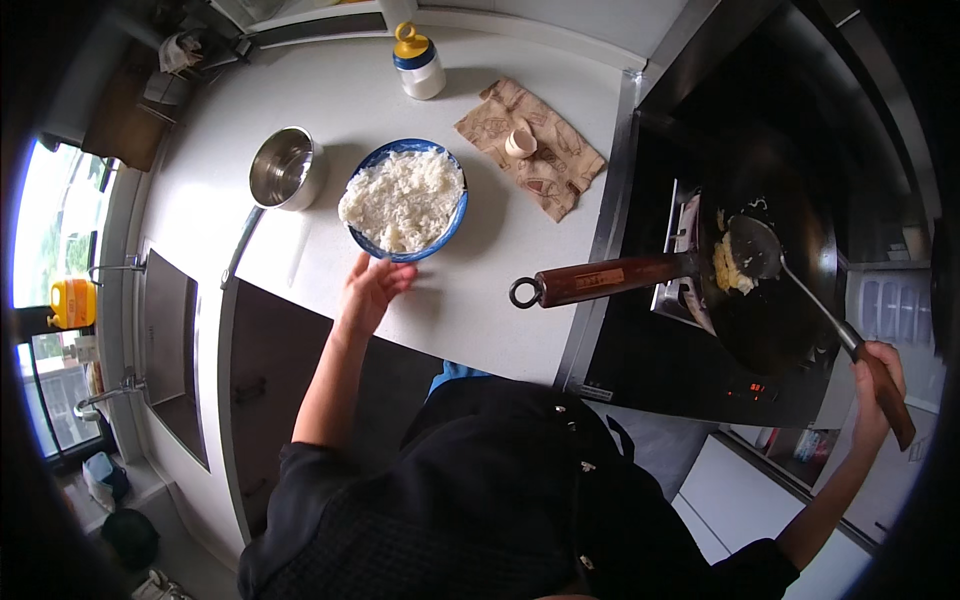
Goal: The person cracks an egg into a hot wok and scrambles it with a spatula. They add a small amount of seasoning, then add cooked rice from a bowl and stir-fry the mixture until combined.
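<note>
My right hand (877, 375) grips the wooden handle of a metal wok ladle (817, 304). Its rounded head rests in a dark wok (806, 255), beside a clump of cooked egg (726, 266). The wok sits on the stove, and its wooden handle (615, 279) reaches left over the counter. At the near rim of a blue-patterned bowl (459, 217) is my left hand (369, 291), fingers apart and slightly blurred; whether it touches the bowl cannot be told. White cooked rice (405, 196) is heaped in that bowl.
A steel pot (285, 169) stands left of the bowl. Behind are a yellow-lidded jar (420, 69) and a patterned brown cloth (559, 157) with eggshells (520, 142) on it. The black cooktop (637, 360) shows a lit red display. A sink (169, 330) lies far left.
</note>
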Demonstrator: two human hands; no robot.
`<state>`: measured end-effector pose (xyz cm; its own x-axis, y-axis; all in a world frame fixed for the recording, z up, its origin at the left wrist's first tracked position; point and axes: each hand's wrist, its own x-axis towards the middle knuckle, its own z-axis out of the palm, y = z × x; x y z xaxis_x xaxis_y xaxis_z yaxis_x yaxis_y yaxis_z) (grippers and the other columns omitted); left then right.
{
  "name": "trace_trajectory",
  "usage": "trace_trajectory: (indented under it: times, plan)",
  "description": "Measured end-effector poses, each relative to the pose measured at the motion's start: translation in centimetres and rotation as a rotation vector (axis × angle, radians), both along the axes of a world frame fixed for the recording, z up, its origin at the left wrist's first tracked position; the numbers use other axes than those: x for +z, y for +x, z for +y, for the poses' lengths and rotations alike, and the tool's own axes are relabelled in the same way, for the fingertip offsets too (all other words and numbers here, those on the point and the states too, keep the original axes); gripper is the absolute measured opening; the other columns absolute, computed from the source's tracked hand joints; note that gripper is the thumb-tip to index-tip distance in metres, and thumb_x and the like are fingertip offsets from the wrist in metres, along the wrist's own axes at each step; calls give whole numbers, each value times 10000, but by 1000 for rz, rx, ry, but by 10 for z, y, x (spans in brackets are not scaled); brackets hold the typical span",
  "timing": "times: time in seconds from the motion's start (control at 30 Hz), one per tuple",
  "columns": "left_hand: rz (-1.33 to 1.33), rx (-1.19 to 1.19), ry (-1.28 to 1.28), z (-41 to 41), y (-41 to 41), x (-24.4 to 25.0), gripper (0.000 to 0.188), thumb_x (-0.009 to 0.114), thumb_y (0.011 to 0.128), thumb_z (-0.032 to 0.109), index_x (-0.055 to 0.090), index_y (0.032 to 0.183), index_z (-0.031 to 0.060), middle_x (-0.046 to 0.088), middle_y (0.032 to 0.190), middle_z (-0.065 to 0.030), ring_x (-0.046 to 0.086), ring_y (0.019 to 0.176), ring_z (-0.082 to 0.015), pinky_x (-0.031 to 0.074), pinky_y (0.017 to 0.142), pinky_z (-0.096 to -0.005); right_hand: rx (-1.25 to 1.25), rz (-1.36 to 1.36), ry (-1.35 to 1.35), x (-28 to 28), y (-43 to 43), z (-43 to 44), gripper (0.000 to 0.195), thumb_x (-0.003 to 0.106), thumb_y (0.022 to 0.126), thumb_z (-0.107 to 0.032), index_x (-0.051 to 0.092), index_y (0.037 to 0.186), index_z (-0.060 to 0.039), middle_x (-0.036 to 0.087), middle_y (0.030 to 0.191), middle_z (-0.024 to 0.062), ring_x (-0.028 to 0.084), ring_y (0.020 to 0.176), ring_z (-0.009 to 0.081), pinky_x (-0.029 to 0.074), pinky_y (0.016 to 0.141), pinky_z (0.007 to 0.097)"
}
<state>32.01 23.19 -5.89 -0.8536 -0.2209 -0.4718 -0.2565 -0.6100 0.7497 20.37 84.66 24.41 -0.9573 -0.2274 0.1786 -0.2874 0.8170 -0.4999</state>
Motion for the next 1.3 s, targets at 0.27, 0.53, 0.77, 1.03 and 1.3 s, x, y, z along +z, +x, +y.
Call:
trace_trajectory:
  times: [0.27,0.53,0.77,1.03,1.3]
  plan:
    - [15,43,83,-34,-48,-34,408,524,805,-22,498,1211,-51,605,1163,-186,613,1052,-317,531,891,-485,-104,81,160,-13,-17,18,212,641,876,-60,626,1086,-36,626,1049,85,593,991,175,467,887,301]
    - [79,2,195,-70,-40,-27,524,579,751,32,487,1264,-20,542,1298,-155,545,1176,-303,453,1007,-456,-264,120,-88,-18,-27,-11,169,691,828,-82,670,993,-49,658,915,25,608,850,102,466,760,229]
    - [350,-45,25,-85,-73,19,437,545,766,34,533,1200,-10,557,1273,-134,539,1174,-277,467,980,-431,-175,111,-220,-22,22,-14,151,697,818,-64,669,964,-36,668,897,27,621,828,100,482,725,226]
    - [448,-293,-78,5,-139,118,476,516,791,84,496,1226,-111,548,1279,-209,523,1202,-328,423,1037,-436,-15,218,-77,-30,27,-9,207,695,784,-23,648,986,-31,642,886,64,628,810,152,496,711,260]
    - [480,-626,-186,117,-203,167,424,493,795,105,536,1167,-94,613,1174,-197,594,1084,-293,444,1002,-410,246,348,262,-88,47,-24,215,723,739,-96,680,948,-125,561,917,42,574,852,206,424,814,369]
